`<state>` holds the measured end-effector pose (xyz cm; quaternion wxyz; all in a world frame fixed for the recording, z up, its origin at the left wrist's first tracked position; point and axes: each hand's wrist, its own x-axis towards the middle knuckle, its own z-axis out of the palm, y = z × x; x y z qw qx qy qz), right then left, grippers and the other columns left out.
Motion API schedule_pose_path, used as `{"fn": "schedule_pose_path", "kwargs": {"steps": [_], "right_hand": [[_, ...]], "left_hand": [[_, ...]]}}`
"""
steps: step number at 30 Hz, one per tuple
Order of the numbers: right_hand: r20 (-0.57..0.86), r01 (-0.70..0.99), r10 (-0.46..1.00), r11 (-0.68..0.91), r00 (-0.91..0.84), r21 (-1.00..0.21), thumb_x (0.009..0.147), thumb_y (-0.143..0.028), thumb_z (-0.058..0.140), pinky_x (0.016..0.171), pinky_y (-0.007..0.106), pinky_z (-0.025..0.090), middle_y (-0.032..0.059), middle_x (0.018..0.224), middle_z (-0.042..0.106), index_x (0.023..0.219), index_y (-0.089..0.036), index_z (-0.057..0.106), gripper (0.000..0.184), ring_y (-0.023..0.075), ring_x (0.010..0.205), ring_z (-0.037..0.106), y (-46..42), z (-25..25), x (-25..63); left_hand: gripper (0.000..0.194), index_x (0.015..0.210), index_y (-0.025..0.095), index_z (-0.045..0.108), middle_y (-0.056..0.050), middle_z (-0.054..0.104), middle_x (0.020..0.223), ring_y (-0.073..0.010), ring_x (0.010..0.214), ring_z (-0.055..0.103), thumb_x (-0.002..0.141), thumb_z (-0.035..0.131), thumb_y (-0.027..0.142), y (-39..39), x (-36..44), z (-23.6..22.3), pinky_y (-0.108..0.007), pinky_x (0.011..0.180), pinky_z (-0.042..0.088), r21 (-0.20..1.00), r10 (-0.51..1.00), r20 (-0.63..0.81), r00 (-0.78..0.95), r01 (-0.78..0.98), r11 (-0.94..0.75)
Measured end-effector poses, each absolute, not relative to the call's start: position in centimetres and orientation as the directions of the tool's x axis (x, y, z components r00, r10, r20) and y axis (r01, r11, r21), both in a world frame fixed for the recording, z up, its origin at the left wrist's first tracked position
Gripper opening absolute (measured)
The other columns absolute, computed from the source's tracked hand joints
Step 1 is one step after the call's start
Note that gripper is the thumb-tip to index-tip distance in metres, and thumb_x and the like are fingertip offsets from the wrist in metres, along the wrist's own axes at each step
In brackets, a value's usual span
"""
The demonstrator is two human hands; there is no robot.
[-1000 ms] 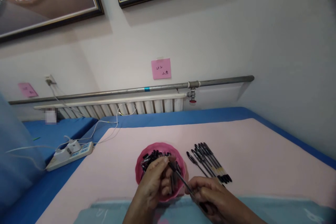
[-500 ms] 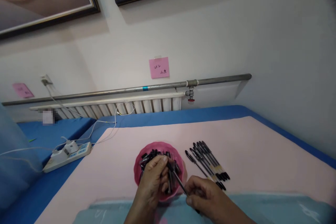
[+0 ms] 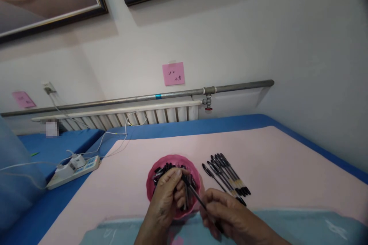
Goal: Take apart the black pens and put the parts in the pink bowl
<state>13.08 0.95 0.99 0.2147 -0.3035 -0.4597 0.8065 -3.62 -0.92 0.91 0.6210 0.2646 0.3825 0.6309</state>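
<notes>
A black pen (image 3: 196, 196) with a clear barrel slants between my hands, in front of the bowl. My left hand (image 3: 168, 191) is closed, pinching the pen's upper dark end. My right hand (image 3: 222, 212) is closed around its lower end, fingers curled and partly hiding it. Beneath my left hand stands a pink scalloped bowl (image 3: 150, 189) holding many black pen parts (image 3: 165, 170). Several assembled pens (image 3: 227, 174) lie side by side to the right of the bowl, dark caps pointing away from me.
A pink sheet (image 3: 287, 172) covers the blue table (image 3: 244, 121). A white power strip (image 3: 73, 171) with plugs and cables lies at the left. Light blue cloth (image 3: 290, 224) lies along the near edge. Behind are a radiator (image 3: 172, 114) and a pipe (image 3: 244, 85) along the wall.
My right hand's fingers have shifted slightly along the pen's lower end. My left hand keeps its pinch, nearly unmoved. The view has drifted slightly.
</notes>
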Motion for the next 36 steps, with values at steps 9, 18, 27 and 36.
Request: {"fn": "schedule_pose_path", "kwargs": {"steps": [9,18,27,36], "right_hand": [[-0.294,-0.106,0.640,-0.511,-0.710,-0.853,0.064,-0.032,0.066,0.044,0.018,0.029,-0.0044,0.057,0.056,0.072,-0.016,0.050,0.024,0.0056,0.045,0.048,0.61,1.01,12.90],[-0.280,-0.152,0.658,-0.520,-0.699,-0.841,0.064,-0.030,0.066,0.040,0.018,0.028,-0.0048,0.053,0.055,0.069,-0.017,0.049,0.021,0.0054,0.041,0.045,0.44,0.96,12.65],[-0.300,-0.144,0.584,-0.593,-0.754,-0.792,0.065,-0.032,0.065,0.041,0.018,0.030,-0.0010,0.058,0.059,0.068,-0.016,0.050,0.022,0.0074,0.045,0.050,0.85,0.74,12.76],[-0.292,0.020,0.679,-0.379,-0.673,-0.925,0.066,-0.034,0.060,0.043,0.020,0.027,-0.0036,0.052,0.053,0.065,-0.017,0.052,0.019,0.0072,0.043,0.045,0.94,0.30,12.67]], "left_hand": [[0.030,0.083,0.012,0.060,0.010,0.029,0.045,-0.0006,0.035,0.022,0.071,0.065,0.039,-1.02,-3.53,0.93,-0.012,0.030,0.019,0.813,0.984,-0.153,-0.092,-0.577,0.073],[0.029,0.082,0.011,0.060,0.010,0.030,0.045,-0.0004,0.035,0.021,0.072,0.064,0.038,-0.94,-3.61,0.66,-0.013,0.031,0.019,0.821,0.984,-0.158,-0.076,-0.564,0.088],[0.030,0.081,0.011,0.060,0.010,0.030,0.046,-0.0005,0.036,0.021,0.069,0.066,0.038,-0.87,-3.66,0.93,-0.013,0.031,0.017,0.829,0.977,-0.201,-0.075,-0.544,0.129],[0.033,0.079,0.012,0.058,0.010,0.032,0.045,-0.0007,0.035,0.021,0.068,0.066,0.042,-0.58,-3.86,0.75,-0.014,0.032,0.017,0.842,0.969,-0.205,-0.140,-0.529,0.102]]}}
